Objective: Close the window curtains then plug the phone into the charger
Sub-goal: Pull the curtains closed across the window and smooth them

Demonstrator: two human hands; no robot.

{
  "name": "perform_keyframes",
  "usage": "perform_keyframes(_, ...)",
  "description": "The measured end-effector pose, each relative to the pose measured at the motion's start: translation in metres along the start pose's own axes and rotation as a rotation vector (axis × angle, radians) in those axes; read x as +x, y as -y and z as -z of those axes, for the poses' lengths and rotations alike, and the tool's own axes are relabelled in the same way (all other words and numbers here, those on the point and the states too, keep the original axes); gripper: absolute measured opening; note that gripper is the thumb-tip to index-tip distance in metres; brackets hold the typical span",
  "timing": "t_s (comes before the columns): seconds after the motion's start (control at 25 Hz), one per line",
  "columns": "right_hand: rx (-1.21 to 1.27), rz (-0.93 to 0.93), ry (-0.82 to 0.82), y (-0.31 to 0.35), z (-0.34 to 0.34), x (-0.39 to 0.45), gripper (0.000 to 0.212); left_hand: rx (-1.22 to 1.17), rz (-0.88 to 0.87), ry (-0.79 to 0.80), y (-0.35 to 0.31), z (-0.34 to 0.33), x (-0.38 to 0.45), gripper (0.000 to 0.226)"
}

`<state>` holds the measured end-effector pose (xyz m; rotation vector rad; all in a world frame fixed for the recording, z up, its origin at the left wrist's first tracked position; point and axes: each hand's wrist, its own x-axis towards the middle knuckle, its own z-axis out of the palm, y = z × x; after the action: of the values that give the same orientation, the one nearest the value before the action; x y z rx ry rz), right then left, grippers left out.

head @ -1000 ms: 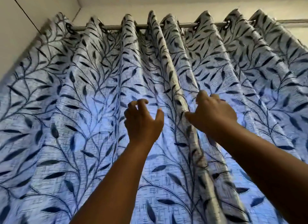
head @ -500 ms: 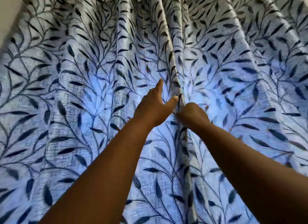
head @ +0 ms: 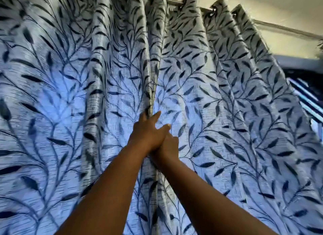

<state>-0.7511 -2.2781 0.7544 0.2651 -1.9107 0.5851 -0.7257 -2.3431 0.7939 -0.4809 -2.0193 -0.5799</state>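
Two grey-blue curtain panels with a dark leaf print hang from a rod and meet in a vertical seam at the middle. The left panel and the right panel are drawn together. My left hand lies on the seam with its fingers stretched out and its thumb apart, crossing over my right hand. My right hand is curled just below it, closed on the curtain edge and partly hidden. No phone or charger is in view.
The curtain rod runs along the top toward the right, under a pale wall and ceiling. At the far right edge a strip of uncovered window with dark bars shows past the right panel.
My hands have come together at the seam, the left now lying over the right. The view has swung right, showing the rod's right end and the window strip.
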Motion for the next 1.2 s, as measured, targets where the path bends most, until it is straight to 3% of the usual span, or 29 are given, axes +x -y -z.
perform_keyframes(0.08, 0.032, -0.007, 0.056, -0.018, 0.009, -0.011, 0.034, -0.014, 0.029, 0.032, -0.001, -0.011, -0.009, 0.07)
perform_keyframes(0.16, -0.149, 0.142, 0.001, -0.042, 0.023, -0.02, 0.036, 0.047, 0.023, -0.004, -0.014, -0.028, -0.02, 0.074)
perform_keyframes(0.32, -0.273, 0.244, -0.151, -0.091, 0.065, -0.031, 0.045, 0.324, -0.082, -0.219, -0.063, -0.056, -0.025, 0.084)
perform_keyframes(0.44, -0.248, 0.208, -0.137, -0.152, 0.11, -0.028, 0.053, 0.39, -0.152, -0.328, -0.119, -0.09, -0.025, 0.082)
perform_keyframes(0.76, -0.259, 0.17, -0.037, -0.302, 0.185, -0.027, 0.07, 0.376, -0.112, -0.257, -0.231, -0.189, -0.03, 0.083)
perform_keyframes(1.0, -0.183, 0.008, -0.041, -0.357, 0.183, -0.028, 0.078, 0.439, -0.052, -0.189, -0.255, -0.223, -0.012, 0.086)
perform_keyframes(1.2, -0.028, 0.041, 0.117, -0.352, 0.153, -0.037, 0.089, 0.536, 0.026, -0.383, -0.222, -0.188, 0.014, 0.084)
